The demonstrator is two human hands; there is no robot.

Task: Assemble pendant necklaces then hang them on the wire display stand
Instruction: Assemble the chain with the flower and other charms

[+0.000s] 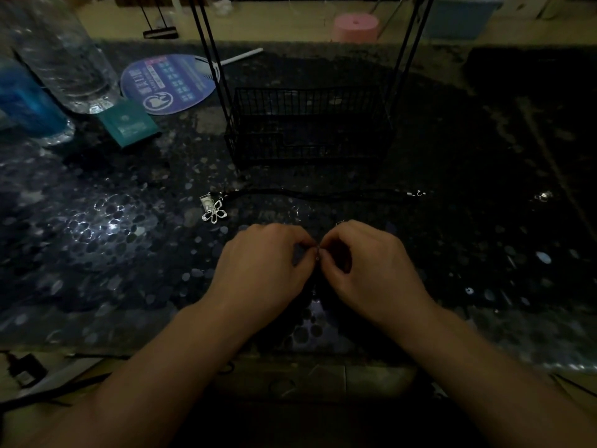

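— Between the two hands, low at the middle of the tabletop [97, 240], what was there?

— A tiny metal fitting [318, 253], too small and dim to name. The left hand [265, 270] and right hand [371, 263] met fingertip to fingertip on it, each grip curled into a tight pinch.

— And the rest of the necklace?

— A black cord [323, 194] lay just beyond the knuckles, its long axis running left to right, with a silver clasp [415, 193] at its right end. The flower pendant [214, 213] sat by its left end, nearer the left hand.

— Room to hang it?

— The wire display stand [307, 124] stood straight ahead past the cord, uprights rising out of view. I'd judge the path forward open; a fan [168, 84], a teal box [129, 124] and bottles [61, 56] crowded only the far left.
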